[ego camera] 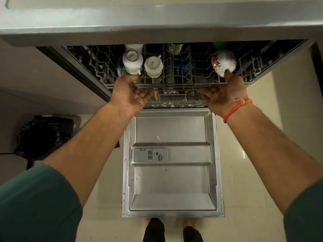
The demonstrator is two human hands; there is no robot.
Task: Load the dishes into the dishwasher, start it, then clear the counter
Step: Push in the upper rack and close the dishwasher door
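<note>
Dishwasher rack (174, 84) is what both your hands are holding, by its near front bar. Your left hand (130, 94) grips the bar on the left, fingers curled up under it. Your right hand (222, 95) grips it on the right, with the thumb up by the flowered bowl (223, 62). Two hands, one on each side, keep the rack straight, so I think it will slide without tipping. The rack sticks out from under the counter (157, 20), over the open door (173, 172) that lies flat near your feet. It is made of grey wire and already has dishes in it. Two white cups (142, 63) sit upside down on the left, so water can run off. A metal cup (174, 48) and something green (219, 44) sit far back. A dark bag (42, 137) is on the floor to the left.
</note>
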